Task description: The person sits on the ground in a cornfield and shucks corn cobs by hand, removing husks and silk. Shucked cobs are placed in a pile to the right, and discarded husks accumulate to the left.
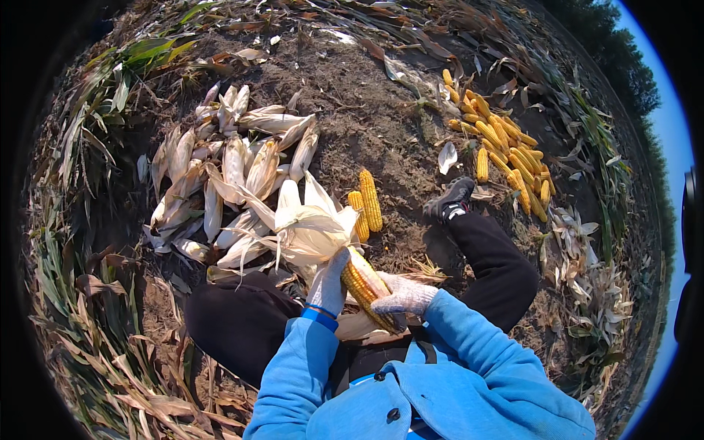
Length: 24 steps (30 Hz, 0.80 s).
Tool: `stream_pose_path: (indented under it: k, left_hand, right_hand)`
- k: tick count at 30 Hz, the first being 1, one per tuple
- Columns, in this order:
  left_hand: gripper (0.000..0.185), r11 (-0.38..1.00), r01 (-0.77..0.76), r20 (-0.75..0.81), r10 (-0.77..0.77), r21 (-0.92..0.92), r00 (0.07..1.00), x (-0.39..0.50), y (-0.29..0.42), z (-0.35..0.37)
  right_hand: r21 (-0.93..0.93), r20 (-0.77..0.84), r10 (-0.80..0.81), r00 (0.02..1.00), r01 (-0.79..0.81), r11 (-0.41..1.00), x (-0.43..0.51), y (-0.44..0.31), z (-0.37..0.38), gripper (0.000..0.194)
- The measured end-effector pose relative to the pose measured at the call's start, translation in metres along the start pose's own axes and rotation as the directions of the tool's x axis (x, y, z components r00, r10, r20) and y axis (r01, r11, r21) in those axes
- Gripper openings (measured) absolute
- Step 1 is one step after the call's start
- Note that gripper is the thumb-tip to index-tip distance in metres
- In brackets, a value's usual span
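Between my hands is an ear of corn (360,286), its yellow kernels partly bare. Pale husk leaves (313,228) fan out from its far end, and another husk piece (357,325) hangs beneath the near end. My left hand (329,283), in a light knit glove, grips the ear where the leaves spread. Against the near part of the ear lies my right hand (404,294), gloved too, its thumb across the kernels. Some fingers of both hands are hidden behind the ear. Two husked ears (371,201) rest on the soil just beyond.
A heap of unhusked ears (234,165) lies ahead on the left. Bare yellow ears (511,148) form a long pile at the far right, past my shoe (451,198). Loose husks (583,275) lie to the right. Dry corn stalks (104,352) border the left side.
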<state>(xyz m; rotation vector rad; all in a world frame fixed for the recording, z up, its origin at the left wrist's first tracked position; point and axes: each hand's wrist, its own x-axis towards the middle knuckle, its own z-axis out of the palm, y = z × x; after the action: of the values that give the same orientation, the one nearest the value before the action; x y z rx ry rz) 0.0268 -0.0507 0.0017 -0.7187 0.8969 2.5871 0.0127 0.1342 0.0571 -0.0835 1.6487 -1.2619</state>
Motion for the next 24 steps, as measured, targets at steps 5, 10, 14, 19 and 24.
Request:
stream_pose_path:
  k: [5, 10, 14, 19, 24]
  left_hand:
    - [0.032, 0.994, 0.025, 0.123, -0.011, -0.110, 0.992, 0.006, 0.012, 0.008]
    - [0.035, 0.879, -0.378, -0.290, 0.457, 0.290, 0.841, 0.023, 0.003, 0.024]
    - [0.045, 0.858, -0.389, -0.440, 0.507, 0.334, 0.741, 0.036, -0.006, 0.021]
    - [0.038, 0.937, -0.347, -0.364, 0.340, 0.049, 0.867, 0.037, 0.004, -0.004]
    - [0.027, 0.974, -0.228, -0.171, 0.225, 0.007, 0.959, 0.029, 0.012, -0.003]
  right_hand:
    - [0.351, 0.170, -0.046, 0.984, -0.017, 0.936, 0.014, 0.013, 0.007, 0.093]
    - [-0.497, -0.348, -0.064, 0.935, -0.126, 0.859, 0.043, -0.004, 0.032, 0.076]
    - [-0.553, -0.633, -0.185, 0.751, -0.272, 0.788, 0.046, -0.013, 0.053, 0.068]
    - [-0.689, -0.378, -0.230, 0.897, -0.106, 0.717, 0.033, -0.016, 0.025, 0.053]
    - [-0.712, -0.382, -0.416, 0.825, 0.025, 0.702, 0.032, -0.001, 0.001, 0.022]
